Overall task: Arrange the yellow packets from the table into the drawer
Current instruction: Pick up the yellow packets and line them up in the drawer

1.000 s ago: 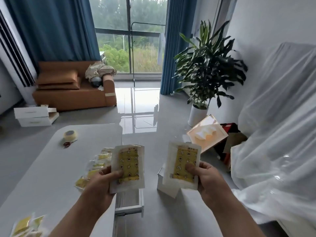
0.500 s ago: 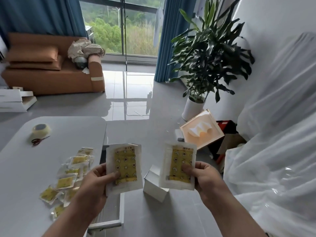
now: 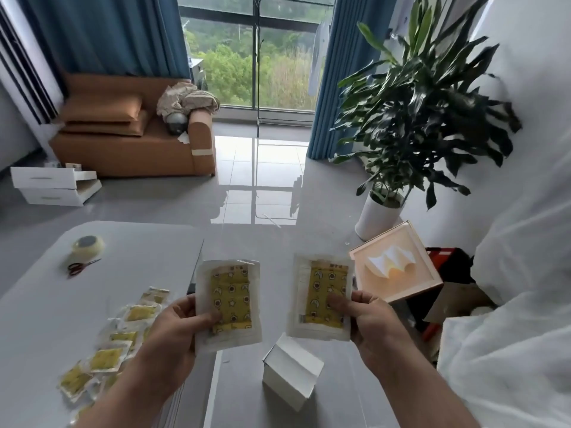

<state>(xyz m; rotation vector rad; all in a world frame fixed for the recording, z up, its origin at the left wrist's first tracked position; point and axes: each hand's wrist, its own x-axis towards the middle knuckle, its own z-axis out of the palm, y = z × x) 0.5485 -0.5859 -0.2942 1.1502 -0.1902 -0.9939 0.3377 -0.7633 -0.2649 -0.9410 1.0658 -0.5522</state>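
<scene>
Yellow packets (image 3: 105,359) lie scattered near the table's (image 3: 129,273) near right edge, beside the left hand (image 3: 173,338). That hand pinches one packet (image 3: 230,304) upright, thumb on its face. The right hand (image 3: 370,322) pinches a second packet (image 3: 323,298) likewise, out past the edge above a white box (image 3: 292,378). Both look mid-carry. Next they need lowering into the drawer, which I cannot make out. Scissors (image 3: 82,267) and tape (image 3: 88,245) lie farther back.

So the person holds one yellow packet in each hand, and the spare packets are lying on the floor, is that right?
Not quite. In the head view the spare packets lie on the white table, not the floor. The left hand does hold one yellow packet, and the right hand the other yellow packet.
</scene>
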